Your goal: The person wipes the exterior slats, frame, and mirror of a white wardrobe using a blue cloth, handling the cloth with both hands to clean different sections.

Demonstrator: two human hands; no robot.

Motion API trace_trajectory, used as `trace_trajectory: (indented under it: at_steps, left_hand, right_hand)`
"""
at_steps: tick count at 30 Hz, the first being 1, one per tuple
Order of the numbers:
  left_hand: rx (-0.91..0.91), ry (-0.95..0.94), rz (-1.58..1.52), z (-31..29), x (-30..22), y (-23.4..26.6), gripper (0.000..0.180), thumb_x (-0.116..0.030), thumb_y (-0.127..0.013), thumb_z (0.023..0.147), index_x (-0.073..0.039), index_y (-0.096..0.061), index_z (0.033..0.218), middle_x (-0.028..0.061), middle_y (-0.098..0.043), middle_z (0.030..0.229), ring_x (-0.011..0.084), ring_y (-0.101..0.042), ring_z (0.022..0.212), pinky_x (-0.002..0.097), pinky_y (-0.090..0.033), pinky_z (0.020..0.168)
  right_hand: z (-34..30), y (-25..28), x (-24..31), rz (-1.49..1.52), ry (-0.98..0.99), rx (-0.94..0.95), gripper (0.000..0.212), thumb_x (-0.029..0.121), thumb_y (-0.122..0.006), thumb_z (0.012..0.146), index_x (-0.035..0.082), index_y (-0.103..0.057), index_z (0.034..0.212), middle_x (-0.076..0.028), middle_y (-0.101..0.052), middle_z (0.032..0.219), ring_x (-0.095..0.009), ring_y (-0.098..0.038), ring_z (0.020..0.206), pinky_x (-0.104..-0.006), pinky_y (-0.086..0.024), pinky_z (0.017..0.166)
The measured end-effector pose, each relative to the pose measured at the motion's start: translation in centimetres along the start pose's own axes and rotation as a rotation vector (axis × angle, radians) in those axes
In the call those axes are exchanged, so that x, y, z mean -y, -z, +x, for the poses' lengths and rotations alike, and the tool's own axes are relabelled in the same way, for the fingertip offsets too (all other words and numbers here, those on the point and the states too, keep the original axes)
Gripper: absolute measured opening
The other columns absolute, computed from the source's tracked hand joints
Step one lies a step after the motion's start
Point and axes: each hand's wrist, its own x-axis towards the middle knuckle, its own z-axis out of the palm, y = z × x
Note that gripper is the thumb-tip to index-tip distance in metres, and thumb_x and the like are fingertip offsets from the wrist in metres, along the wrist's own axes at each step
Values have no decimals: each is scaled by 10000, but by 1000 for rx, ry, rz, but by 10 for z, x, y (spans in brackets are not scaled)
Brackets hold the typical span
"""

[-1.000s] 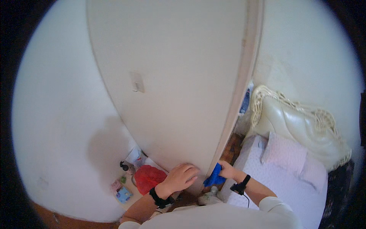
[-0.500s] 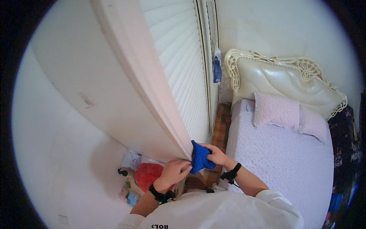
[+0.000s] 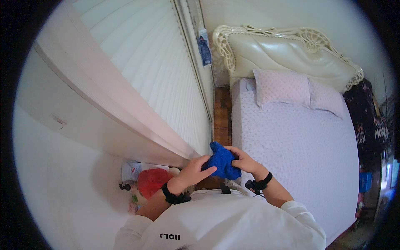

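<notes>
A crumpled blue cloth (image 3: 223, 162) is held in front of my body, between both hands. My right hand (image 3: 246, 161) is closed on its right side, fingers curled over the fabric. At the left side of the cloth is my left hand (image 3: 193, 171), its thumb in front and its fingertips partly hidden behind the fabric. Just beyond the cloth, the pale door-like panel edge (image 3: 166, 143) of the tall wardrobe slants down toward my hands.
On my right a bed (image 3: 291, 158) carries pale pink pillows (image 3: 283, 89) below an ornate cream headboard (image 3: 287, 52). Ribbed white wardrobe doors (image 3: 158, 62) rise ahead. At lower left lie a red bundle (image 3: 152, 183) and small items. A strip of brown floor (image 3: 223, 116) runs beside the bed.
The blue cloth has come away from the panel edge and is now between both hands. My left hand moved from that edge to the cloth. The view has swung to the right.
</notes>
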Motion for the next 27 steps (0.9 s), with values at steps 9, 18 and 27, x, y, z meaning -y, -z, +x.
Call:
trace_trajectory:
  at_steps: [9,18,27]
  left_hand:
    - [155,-43,-182,-15,10,-9,243,-201,-521,932,36,-551,976,143,-582,792,174,-543,734,322,-452,701]
    - [264,-84,-109,-49,43,-18,273,-234,-507,948,31,-530,1011,157,-559,870,184,-551,833,329,-447,738]
    - [245,-11,-266,-39,27,-29,314,-164,-561,926,10,-503,1181,77,-589,1049,138,-529,967,296,-438,871]
  right_hand:
    - [-58,-47,-16,-43,64,-343,594,-58,-476,758,44,-417,1341,-98,-504,1277,-189,-477,1169,-345,-357,1022]
    - [-94,-101,-19,-223,23,-387,463,120,-555,890,42,-437,1331,-106,-507,1290,-204,-486,1167,-354,-375,1008]
    - [-90,-104,-1,-312,158,-316,739,158,-680,816,45,-273,1423,-151,-403,1376,-252,-430,1229,-394,-331,1048]
